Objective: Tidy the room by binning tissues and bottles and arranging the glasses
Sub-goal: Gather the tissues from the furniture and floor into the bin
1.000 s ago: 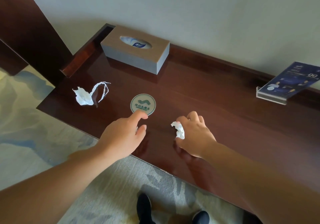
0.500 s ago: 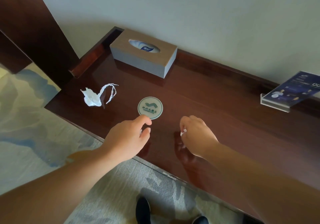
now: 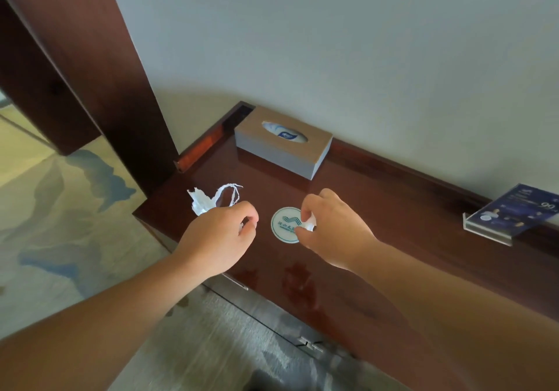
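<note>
Pinched between the thumb and curled fingers of the right hand [image 3: 331, 229] is a small white tissue wad [image 3: 309, 225], most of it buried in the fist so only a crumpled tip pokes out toward the round coaster [image 3: 286, 224] that lies on the desk [image 3: 408, 239] just beside and partly under that hand. Over by the left front corner of the desk the left hand [image 3: 219, 239] is curled nearly closed, fingertips close to the thumb; a pale speck shows in the gap, but I cannot tell whether anything is gripped there. Just beyond its knuckles lies a torn tissue [image 3: 208, 200], a crumpled white scrap with a thin loop trailing toward the back, its near end hidden behind the hand, so whether hand and scrap touch is unclear. At the back left corner, against the wall, sits a tissue box [image 3: 284, 151]. Far along the back edge to the right a leaflet stand [image 3: 511, 218] is cut off by the picture's border. Between the box, the coaster and that stand the dark glossy top lies open. The front edge runs diagonally under both forearms, with carpet [image 3: 60, 224] below it, and the lower part of the view is blurred.
</note>
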